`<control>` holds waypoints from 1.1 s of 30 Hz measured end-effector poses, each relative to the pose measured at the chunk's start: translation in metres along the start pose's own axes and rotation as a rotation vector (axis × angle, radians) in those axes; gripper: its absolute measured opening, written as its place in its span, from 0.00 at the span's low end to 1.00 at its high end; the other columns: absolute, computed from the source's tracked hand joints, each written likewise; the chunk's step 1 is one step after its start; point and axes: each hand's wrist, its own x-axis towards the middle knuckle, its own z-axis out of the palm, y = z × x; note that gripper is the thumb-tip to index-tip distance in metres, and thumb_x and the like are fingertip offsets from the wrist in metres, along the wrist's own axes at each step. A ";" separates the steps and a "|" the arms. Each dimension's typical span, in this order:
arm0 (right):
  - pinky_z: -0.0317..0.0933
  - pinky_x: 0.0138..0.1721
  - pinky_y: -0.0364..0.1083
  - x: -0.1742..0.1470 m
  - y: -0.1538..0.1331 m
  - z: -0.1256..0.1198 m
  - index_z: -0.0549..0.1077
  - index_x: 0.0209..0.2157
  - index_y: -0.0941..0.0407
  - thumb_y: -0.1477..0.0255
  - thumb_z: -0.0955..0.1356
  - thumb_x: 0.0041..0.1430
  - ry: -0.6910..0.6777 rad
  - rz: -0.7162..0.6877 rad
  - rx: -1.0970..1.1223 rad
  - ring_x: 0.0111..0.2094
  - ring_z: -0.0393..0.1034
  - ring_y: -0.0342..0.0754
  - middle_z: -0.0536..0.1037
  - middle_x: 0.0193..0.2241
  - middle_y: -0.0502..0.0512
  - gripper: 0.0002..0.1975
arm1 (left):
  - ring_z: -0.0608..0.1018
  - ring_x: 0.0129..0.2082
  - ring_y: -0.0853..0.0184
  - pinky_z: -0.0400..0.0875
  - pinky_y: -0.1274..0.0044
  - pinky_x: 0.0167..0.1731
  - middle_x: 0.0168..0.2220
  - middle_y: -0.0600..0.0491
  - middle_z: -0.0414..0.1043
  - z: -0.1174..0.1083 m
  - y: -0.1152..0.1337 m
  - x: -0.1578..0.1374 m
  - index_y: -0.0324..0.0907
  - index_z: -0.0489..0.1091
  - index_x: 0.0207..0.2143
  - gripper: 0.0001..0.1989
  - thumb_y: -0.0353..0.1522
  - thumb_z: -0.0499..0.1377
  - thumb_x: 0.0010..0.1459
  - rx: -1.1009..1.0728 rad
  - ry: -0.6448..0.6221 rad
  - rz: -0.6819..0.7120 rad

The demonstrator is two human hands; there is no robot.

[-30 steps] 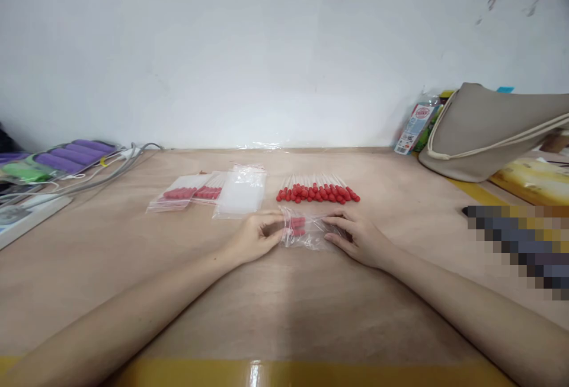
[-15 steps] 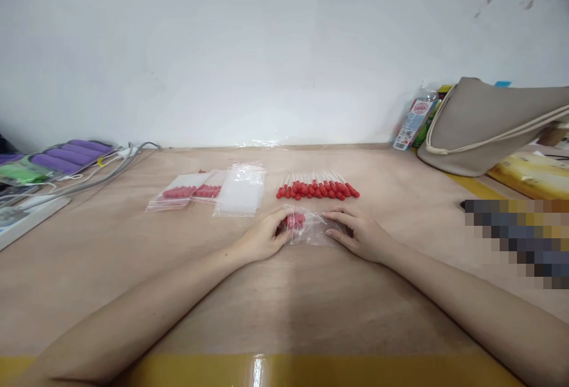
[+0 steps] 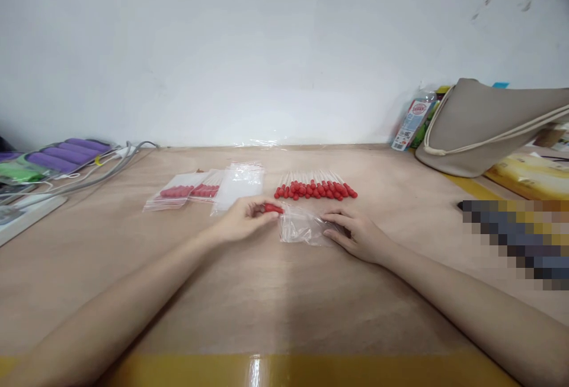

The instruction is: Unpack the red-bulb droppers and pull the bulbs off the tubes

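Note:
My left hand (image 3: 246, 219) is closed around a small bundle of red-tipped sticks (image 3: 273, 208), their red ends pointing right at the mouth of a clear zip bag (image 3: 302, 225). Most of the bundle is hidden by the fingers. My right hand (image 3: 355, 233) pinches the other end of that bag between thumb and fingers. Just beyond the bag lies a row of loose red-tipped sticks (image 3: 315, 189), pale shafts toward the wall. Behind my left hand is a stack of flat clear bags (image 3: 240, 182).
Left of the stack, filled bags of red-tipped sticks (image 3: 178, 191) overlap on the brown table (image 3: 249, 304). A power strip (image 3: 31, 215), cables and purple rolls (image 3: 71, 154) sit far left. On the right are a grey bag (image 3: 475, 126), a bottle (image 3: 413, 120) and a yellow packet (image 3: 524, 173).
My left hand has moved left with the sticks. Their red ends showed inside the bag before and now are at its left edge. My right hand has barely moved.

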 end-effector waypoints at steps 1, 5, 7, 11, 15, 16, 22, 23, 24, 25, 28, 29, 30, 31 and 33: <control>0.65 0.42 0.50 0.000 0.000 0.000 0.69 0.46 0.56 0.67 0.62 0.58 0.001 -0.002 -0.004 0.42 0.68 0.49 0.71 0.42 0.60 0.15 | 0.77 0.37 0.66 0.72 0.74 0.39 0.37 0.48 0.75 -0.017 0.006 -0.001 0.40 0.71 0.38 0.12 0.36 0.59 0.52 0.039 -0.057 -0.020; 0.65 0.42 0.50 -0.001 0.000 0.000 0.70 0.45 0.55 0.67 0.63 0.58 0.014 -0.006 -0.015 0.42 0.68 0.50 0.72 0.42 0.59 0.15 | 0.77 0.31 0.67 0.73 0.77 0.30 0.33 0.49 0.76 -0.075 0.027 -0.006 0.41 0.73 0.35 0.12 0.38 0.62 0.48 0.186 0.142 -0.055; 0.65 0.42 0.50 -0.001 0.000 0.000 0.70 0.45 0.55 0.67 0.63 0.58 0.015 -0.010 -0.012 0.43 0.68 0.50 0.72 0.42 0.59 0.15 | 0.77 0.31 0.66 0.74 0.76 0.28 0.35 0.49 0.76 -0.084 0.029 -0.005 0.41 0.72 0.37 0.13 0.38 0.61 0.49 0.244 0.310 -0.038; 0.65 0.43 0.51 -0.001 0.002 0.001 0.70 0.46 0.54 0.67 0.63 0.58 0.011 -0.015 -0.006 0.44 0.68 0.50 0.72 0.42 0.59 0.15 | 0.76 0.35 0.66 0.72 0.74 0.37 0.36 0.50 0.75 -0.064 0.013 0.011 0.40 0.71 0.39 0.12 0.36 0.57 0.54 0.534 0.639 0.207; 0.65 0.43 0.51 0.000 0.002 0.001 0.70 0.46 0.55 0.67 0.62 0.58 0.003 -0.016 -0.006 0.43 0.68 0.50 0.71 0.43 0.59 0.15 | 0.74 0.41 0.66 0.68 0.74 0.44 0.41 0.49 0.72 -0.030 -0.009 0.038 0.40 0.70 0.40 0.11 0.31 0.50 0.59 0.863 0.427 0.414; 0.65 0.43 0.51 0.000 0.002 0.001 0.70 0.46 0.56 0.67 0.62 0.58 -0.001 -0.014 -0.008 0.43 0.68 0.50 0.71 0.42 0.60 0.15 | 0.74 0.41 0.66 0.68 0.74 0.44 0.41 0.48 0.72 -0.023 -0.014 0.044 0.40 0.69 0.40 0.11 0.30 0.49 0.59 0.909 0.377 0.429; 0.65 0.42 0.51 0.001 -0.001 -0.001 0.70 0.46 0.56 0.66 0.62 0.58 -0.008 -0.007 -0.001 0.43 0.67 0.51 0.71 0.43 0.61 0.15 | 0.74 0.39 0.64 0.69 0.74 0.40 0.41 0.47 0.70 -0.002 -0.027 0.067 0.40 0.69 0.39 0.12 0.25 0.49 0.56 1.007 0.200 0.368; 0.65 0.42 0.51 0.001 -0.001 -0.001 0.70 0.46 0.56 0.67 0.62 0.58 -0.010 -0.006 0.003 0.44 0.67 0.51 0.71 0.43 0.61 0.15 | 0.74 0.38 0.64 0.69 0.74 0.40 0.41 0.47 0.70 -0.001 -0.027 0.068 0.40 0.69 0.39 0.11 0.26 0.50 0.56 0.976 0.208 0.352; 0.65 0.42 0.51 0.001 -0.001 -0.001 0.70 0.46 0.56 0.67 0.62 0.58 -0.013 -0.004 0.006 0.44 0.67 0.51 0.71 0.43 0.61 0.15 | 0.74 0.38 0.64 0.69 0.74 0.39 0.40 0.47 0.70 0.000 -0.027 0.069 0.40 0.70 0.39 0.10 0.27 0.51 0.56 0.937 0.222 0.332; 0.64 0.43 0.51 0.001 -0.001 -0.001 0.70 0.46 0.56 0.67 0.62 0.58 -0.015 0.002 0.007 0.44 0.67 0.51 0.71 0.43 0.61 0.15 | 0.74 0.37 0.64 0.69 0.73 0.39 0.39 0.47 0.71 0.000 -0.026 0.070 0.40 0.70 0.38 0.09 0.29 0.53 0.55 0.896 0.234 0.308; 0.64 0.43 0.51 0.001 -0.002 -0.001 0.70 0.46 0.57 0.67 0.62 0.58 -0.022 0.010 0.009 0.44 0.67 0.50 0.70 0.43 0.61 0.15 | 0.75 0.36 0.63 0.70 0.72 0.39 0.36 0.47 0.72 0.000 -0.023 0.070 0.38 0.72 0.38 0.12 0.35 0.57 0.52 0.788 0.242 0.217; 0.64 0.43 0.51 0.001 -0.002 -0.001 0.70 0.46 0.57 0.67 0.62 0.58 -0.021 0.007 0.010 0.44 0.66 0.50 0.71 0.43 0.61 0.15 | 0.75 0.35 0.63 0.70 0.71 0.38 0.36 0.47 0.72 -0.001 -0.022 0.069 0.38 0.72 0.39 0.14 0.37 0.58 0.51 0.748 0.240 0.185; 0.64 0.43 0.51 0.001 -0.001 -0.001 0.70 0.46 0.57 0.67 0.62 0.58 -0.018 0.002 0.012 0.44 0.66 0.50 0.71 0.43 0.61 0.15 | 0.75 0.34 0.63 0.71 0.72 0.37 0.37 0.47 0.72 -0.001 -0.022 0.068 0.38 0.71 0.40 0.17 0.38 0.59 0.50 0.702 0.239 0.151; 0.64 0.44 0.51 0.001 -0.001 -0.001 0.70 0.46 0.57 0.67 0.62 0.58 -0.014 -0.004 0.013 0.44 0.66 0.50 0.71 0.43 0.61 0.15 | 0.75 0.33 0.64 0.71 0.72 0.36 0.38 0.47 0.72 -0.002 -0.022 0.067 0.37 0.71 0.42 0.19 0.39 0.60 0.49 0.655 0.236 0.115; 0.64 0.44 0.51 0.001 -0.001 -0.001 0.70 0.46 0.57 0.67 0.62 0.58 -0.013 -0.005 0.013 0.44 0.66 0.50 0.71 0.43 0.60 0.15 | 0.75 0.32 0.65 0.71 0.73 0.34 0.39 0.47 0.72 -0.004 -0.023 0.064 0.37 0.69 0.44 0.24 0.41 0.61 0.47 0.565 0.225 0.040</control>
